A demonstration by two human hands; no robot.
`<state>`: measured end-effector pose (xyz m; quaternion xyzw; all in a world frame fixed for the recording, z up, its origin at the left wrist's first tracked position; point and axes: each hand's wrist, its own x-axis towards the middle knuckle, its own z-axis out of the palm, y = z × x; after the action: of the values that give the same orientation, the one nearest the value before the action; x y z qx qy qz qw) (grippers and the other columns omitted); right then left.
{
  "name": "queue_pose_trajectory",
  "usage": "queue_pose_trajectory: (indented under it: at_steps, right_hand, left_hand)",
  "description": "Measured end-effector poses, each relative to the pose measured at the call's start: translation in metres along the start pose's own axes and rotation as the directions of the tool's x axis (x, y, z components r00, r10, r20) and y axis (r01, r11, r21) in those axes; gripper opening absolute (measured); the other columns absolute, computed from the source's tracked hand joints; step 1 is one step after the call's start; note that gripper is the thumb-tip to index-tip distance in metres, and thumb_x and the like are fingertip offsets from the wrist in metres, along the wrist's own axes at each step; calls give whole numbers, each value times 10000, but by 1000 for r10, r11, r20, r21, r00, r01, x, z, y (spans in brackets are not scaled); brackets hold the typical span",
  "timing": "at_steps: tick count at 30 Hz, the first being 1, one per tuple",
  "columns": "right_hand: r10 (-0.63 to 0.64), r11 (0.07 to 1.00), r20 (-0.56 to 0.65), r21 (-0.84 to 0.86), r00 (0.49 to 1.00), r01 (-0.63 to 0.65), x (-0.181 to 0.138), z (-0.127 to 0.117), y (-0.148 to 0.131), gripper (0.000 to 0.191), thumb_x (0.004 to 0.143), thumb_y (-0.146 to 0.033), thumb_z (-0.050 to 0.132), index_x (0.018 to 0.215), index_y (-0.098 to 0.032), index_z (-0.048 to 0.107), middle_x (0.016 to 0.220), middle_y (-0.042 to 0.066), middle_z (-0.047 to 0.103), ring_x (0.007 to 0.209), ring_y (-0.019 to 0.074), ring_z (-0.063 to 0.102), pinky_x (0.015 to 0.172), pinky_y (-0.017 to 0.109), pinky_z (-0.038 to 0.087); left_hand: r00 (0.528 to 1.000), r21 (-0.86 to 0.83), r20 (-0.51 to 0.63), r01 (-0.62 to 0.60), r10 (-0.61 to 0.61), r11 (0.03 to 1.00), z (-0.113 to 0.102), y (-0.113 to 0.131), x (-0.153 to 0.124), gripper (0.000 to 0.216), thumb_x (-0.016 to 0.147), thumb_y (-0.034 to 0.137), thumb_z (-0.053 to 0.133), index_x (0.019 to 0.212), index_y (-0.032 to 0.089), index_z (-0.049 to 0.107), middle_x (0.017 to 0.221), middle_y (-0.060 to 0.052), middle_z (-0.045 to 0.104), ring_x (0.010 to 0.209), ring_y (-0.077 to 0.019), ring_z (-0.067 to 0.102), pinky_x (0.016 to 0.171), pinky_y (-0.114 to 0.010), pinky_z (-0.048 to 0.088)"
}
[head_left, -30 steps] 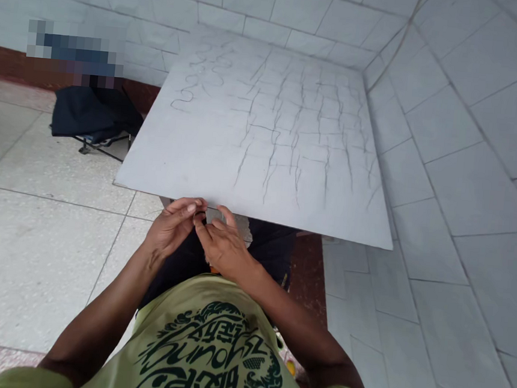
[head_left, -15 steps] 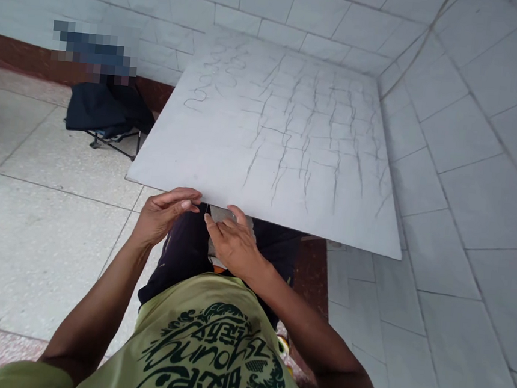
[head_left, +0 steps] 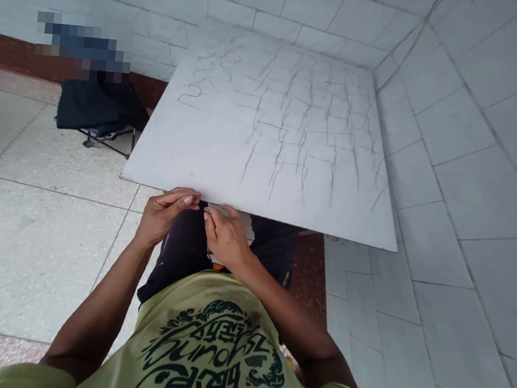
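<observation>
A large white board [head_left: 226, 149] lies flat in front of me, and several thin dark threads [head_left: 300, 131] are laid across it in rows and columns. My left hand [head_left: 164, 213] and my right hand [head_left: 225, 236] meet just below the board's near edge, over my dark trousers. Both hands have their fingertips pinched together on something very thin, probably a thread, too fine to make out clearly. A pale object lies on my lap under my right hand, mostly hidden.
White tiled walls [head_left: 471, 146] close in behind and to the right of the board. A folding stool with dark cloth [head_left: 98, 110] stands on the tiled floor at the left, near the wall's red skirting.
My hands have stayed together at the board's near edge, with the fingertips shifting slightly. The view has drifted a little.
</observation>
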<state>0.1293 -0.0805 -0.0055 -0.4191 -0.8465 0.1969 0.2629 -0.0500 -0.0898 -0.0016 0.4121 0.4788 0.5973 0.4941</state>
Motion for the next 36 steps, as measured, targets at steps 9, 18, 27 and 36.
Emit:
queue_pose_trajectory:
  at_steps: [9,18,27,36]
  right_hand:
    - [56,998,-73,8,996,-55,1,5,-2,362,1072,-254,377,1270,-138,657,1114,138,771,1099,253,707,1141,431,474]
    - [53,998,-63,25,997,-52,3,-1,-1,383,1069,-254,373,1268,-107,665,1084,156,772,1091,266,706,1086,434,514]
    - [51,995,-103,-76,993,-59,7,-11,4,467,1083,-278,329,1328,-48,654,725,127,753,826,290,742,1155,554,442]
    - [71,994,-97,-81,993,-79,5,-7,7,431,1074,-287,370,1278,-72,683,733,128,749,868,290,749,1102,512,492]
  left_hand:
    - [993,222,39,-116,110,968,2,10,-2,202,865,403,798,987,254,857,1044,-86,750,970,-219,692,915,-348,557]
    - [997,149,53,-72,65,986,3,6,-1,268,875,403,786,1050,205,831,1082,-107,766,905,-218,717,872,-356,572]
    - [950,426,19,-289,311,857,-16,23,-9,758,709,301,922,1414,321,644,1460,-98,593,1185,-287,634,988,-408,563]
    - [910,651,361,-404,206,643,-39,29,-10,406,924,276,716,1328,312,733,1197,-58,782,1083,-289,722,1030,-393,512]
